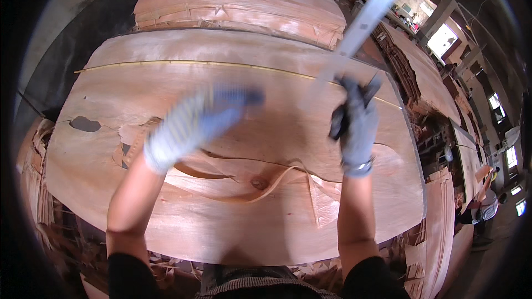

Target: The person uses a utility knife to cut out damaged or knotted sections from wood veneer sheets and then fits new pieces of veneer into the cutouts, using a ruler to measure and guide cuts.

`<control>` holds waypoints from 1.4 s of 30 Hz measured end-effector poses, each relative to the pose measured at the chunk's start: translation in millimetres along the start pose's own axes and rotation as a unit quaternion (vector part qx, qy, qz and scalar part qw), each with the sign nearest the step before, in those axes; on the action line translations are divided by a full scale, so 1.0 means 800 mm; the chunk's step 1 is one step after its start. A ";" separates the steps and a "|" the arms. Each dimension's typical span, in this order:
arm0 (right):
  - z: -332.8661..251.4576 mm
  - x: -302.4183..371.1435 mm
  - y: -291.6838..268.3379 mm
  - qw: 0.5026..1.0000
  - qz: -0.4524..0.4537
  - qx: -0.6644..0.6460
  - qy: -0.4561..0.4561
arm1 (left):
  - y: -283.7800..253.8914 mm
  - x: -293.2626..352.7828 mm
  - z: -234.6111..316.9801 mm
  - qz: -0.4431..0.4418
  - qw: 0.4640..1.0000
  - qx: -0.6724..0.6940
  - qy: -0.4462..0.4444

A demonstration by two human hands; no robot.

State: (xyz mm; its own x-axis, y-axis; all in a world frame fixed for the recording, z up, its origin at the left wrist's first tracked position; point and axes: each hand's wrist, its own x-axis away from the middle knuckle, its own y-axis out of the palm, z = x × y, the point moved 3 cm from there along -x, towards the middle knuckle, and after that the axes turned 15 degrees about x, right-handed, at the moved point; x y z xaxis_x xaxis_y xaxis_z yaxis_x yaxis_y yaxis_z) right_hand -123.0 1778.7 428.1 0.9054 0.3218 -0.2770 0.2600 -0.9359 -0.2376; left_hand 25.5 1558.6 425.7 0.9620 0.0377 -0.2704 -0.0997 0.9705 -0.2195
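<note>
A wide sheet of thin wood veneer lies in front of me, with a torn hole at its left and a knot low in the middle. My left hand, in a grey and blue work glove, is over the left middle of the sheet; motion smears its fingers. On the right, my gloved right hand is raised over the sheet, closed around a small dark thing that I cannot make out. Loose, curling veneer strips lie between and below my hands. A thin yellow stick lies across the far part.
A pale strip with dark square marks slants down from the top right toward my right hand. Behind the sheet stands another veneer stack. More stacks line the right side. Another person is at the far right.
</note>
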 end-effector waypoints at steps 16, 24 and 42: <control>-0.155 0.017 -0.010 0.974 -0.105 -0.125 -0.160 | 0.081 -0.084 0.239 0.142 0.970 0.072 0.181; -0.059 -0.016 0.012 0.872 0.086 0.279 -0.394 | 0.020 -0.057 0.204 0.185 0.952 0.069 0.235; 0.387 -0.037 0.260 0.927 -0.145 0.088 0.336 | -0.055 -0.049 -0.450 0.056 0.960 -0.271 -0.037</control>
State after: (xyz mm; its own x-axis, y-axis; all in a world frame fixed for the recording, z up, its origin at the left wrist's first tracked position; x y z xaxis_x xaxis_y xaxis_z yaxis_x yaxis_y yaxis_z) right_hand -199.3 1619.1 98.8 0.8265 0.3387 0.4496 0.5190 -0.7677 -0.3758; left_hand -99.1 1428.8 108.1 0.9512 0.1707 -0.2571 -0.3014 0.6933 -0.6546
